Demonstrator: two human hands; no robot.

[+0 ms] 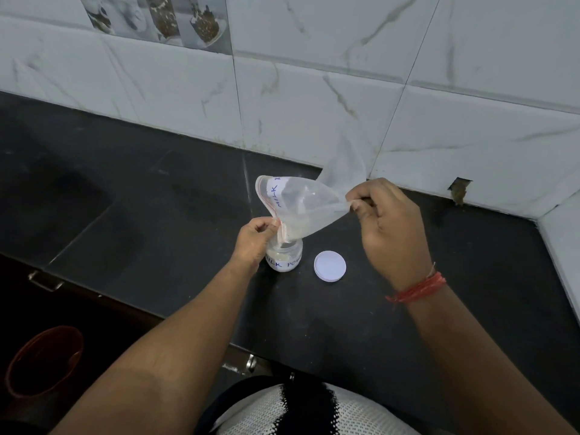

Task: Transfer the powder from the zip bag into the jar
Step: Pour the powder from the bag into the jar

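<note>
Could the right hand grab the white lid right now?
Probably not yet. The right hand is busy pinching the zip bag up over the jar. The lid lies close below it on the counter with nothing over it, so it looks reachable after letting go.

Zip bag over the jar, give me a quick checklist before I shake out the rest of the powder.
1. Mouth of the clear plastic zip bag sits over the opening of the small clear labelled jar: ok, its lower corner points into the neck.
2. Left hand pinches the bag's mouth edge by the jar: ok.
3. Right hand pinches the bag's bottom end and holds it raised: ok.
4. Jar stands upright on the dark stone counter: ok.
5. Round white lid lies apart from the jar, to its right: ok.
6. Powder left in the bag: cannot tell exactly; only a thin residue shows near the mouth.
</note>
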